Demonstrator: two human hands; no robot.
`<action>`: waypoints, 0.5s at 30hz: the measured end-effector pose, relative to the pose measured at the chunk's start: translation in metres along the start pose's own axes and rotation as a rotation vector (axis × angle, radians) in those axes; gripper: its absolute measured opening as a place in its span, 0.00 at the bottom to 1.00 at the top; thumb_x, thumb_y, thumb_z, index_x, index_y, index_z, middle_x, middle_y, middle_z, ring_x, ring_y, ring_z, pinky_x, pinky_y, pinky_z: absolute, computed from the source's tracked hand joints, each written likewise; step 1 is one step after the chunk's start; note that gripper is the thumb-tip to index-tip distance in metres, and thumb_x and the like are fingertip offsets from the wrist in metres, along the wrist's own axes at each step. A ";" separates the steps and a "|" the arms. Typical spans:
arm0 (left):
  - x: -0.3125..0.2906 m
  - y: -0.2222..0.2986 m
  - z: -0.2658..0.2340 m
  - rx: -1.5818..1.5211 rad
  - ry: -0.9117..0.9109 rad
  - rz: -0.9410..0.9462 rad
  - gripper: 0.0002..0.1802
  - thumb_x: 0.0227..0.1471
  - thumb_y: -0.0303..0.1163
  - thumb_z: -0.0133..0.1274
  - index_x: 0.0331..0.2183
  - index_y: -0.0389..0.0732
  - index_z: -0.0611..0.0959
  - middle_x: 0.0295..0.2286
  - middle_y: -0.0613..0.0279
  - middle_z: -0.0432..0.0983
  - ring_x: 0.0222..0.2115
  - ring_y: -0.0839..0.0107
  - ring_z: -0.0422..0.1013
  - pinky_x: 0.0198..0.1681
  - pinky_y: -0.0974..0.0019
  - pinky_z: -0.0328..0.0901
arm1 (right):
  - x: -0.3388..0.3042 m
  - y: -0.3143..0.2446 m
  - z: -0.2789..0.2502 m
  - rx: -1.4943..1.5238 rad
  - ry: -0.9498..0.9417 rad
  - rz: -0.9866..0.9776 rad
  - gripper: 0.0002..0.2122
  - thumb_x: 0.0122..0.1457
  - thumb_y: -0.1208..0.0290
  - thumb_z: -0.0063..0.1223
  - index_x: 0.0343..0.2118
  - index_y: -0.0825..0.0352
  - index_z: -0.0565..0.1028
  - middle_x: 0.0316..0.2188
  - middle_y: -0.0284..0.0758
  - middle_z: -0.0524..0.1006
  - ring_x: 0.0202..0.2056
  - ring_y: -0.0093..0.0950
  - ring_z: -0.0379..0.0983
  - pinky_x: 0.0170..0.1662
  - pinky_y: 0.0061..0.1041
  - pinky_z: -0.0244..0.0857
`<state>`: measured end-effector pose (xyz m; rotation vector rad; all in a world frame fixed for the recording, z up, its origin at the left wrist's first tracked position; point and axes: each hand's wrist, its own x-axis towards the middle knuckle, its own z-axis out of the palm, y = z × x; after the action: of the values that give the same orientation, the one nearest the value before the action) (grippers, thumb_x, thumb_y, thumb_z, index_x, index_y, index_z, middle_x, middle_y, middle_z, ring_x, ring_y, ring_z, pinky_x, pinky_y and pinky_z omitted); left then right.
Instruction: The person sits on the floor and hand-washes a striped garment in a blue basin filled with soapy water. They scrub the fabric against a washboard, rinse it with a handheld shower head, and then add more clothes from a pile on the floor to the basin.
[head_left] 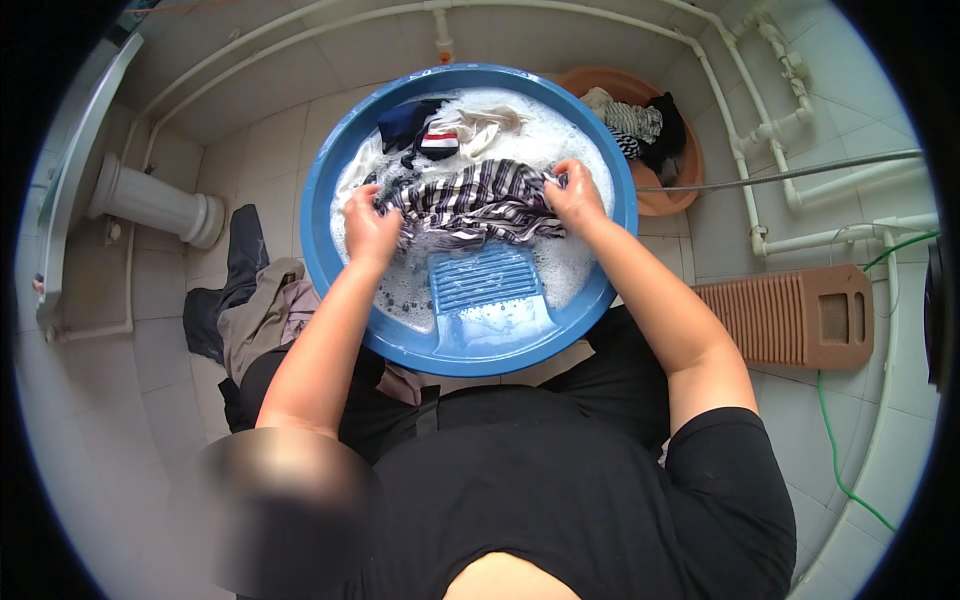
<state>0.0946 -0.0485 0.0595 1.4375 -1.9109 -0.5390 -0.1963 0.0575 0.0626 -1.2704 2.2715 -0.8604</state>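
Observation:
A black-and-white striped garment (470,200) is stretched between my hands over the soapy water of a large blue basin (318,262). My left hand (372,222) is closed on the garment's left end. Its right end is gripped by my right hand (577,197). Just below the cloth slopes the blue ribbed washboard (487,282) built into the basin's near side. Behind it, a dark blue cloth (405,122) and pale clothes (490,125) lie partly sunk in white foam. The garment's lower folds touch the water near the ribs.
An orange-brown basin (683,196) with black and patterned clothes (640,125) stands behind on the right. A brown washboard (785,318) leans by white pipes (745,180). Dark and beige clothes (255,300) lie on the floor at left, near a white pedestal (160,205). A green hose (835,450) runs along the right.

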 end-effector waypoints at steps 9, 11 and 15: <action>-0.023 0.037 0.030 0.505 -0.776 0.162 0.34 0.46 0.54 0.48 0.55 0.56 0.63 0.57 0.51 0.49 0.56 0.51 0.51 0.54 0.42 0.47 | 0.000 -0.036 0.018 -0.547 -0.518 -0.032 0.25 0.56 0.48 0.39 0.53 0.57 0.63 0.45 0.45 0.70 0.46 0.39 0.68 0.49 0.36 0.60; -0.009 0.019 0.036 0.287 -0.843 0.110 0.41 0.39 0.56 0.55 0.53 0.48 0.66 0.54 0.47 0.56 0.52 0.53 0.59 0.53 0.59 0.56 | 0.033 0.020 0.045 -0.298 -0.632 0.144 0.30 0.52 0.44 0.40 0.53 0.62 0.64 0.47 0.46 0.70 0.49 0.39 0.66 0.50 0.35 0.60; 0.004 0.004 0.049 0.147 -0.886 -0.007 0.41 0.39 0.54 0.57 0.52 0.44 0.67 0.47 0.46 0.67 0.49 0.54 0.63 0.51 0.61 0.58 | 0.055 0.086 0.095 -0.372 -0.651 -0.065 0.27 0.51 0.46 0.43 0.47 0.64 0.69 0.44 0.46 0.71 0.48 0.40 0.66 0.49 0.35 0.60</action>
<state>0.0559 -0.0549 0.0298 1.4110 -2.6554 -1.2061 -0.2199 0.0146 -0.0679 -1.5070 1.8996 -0.0021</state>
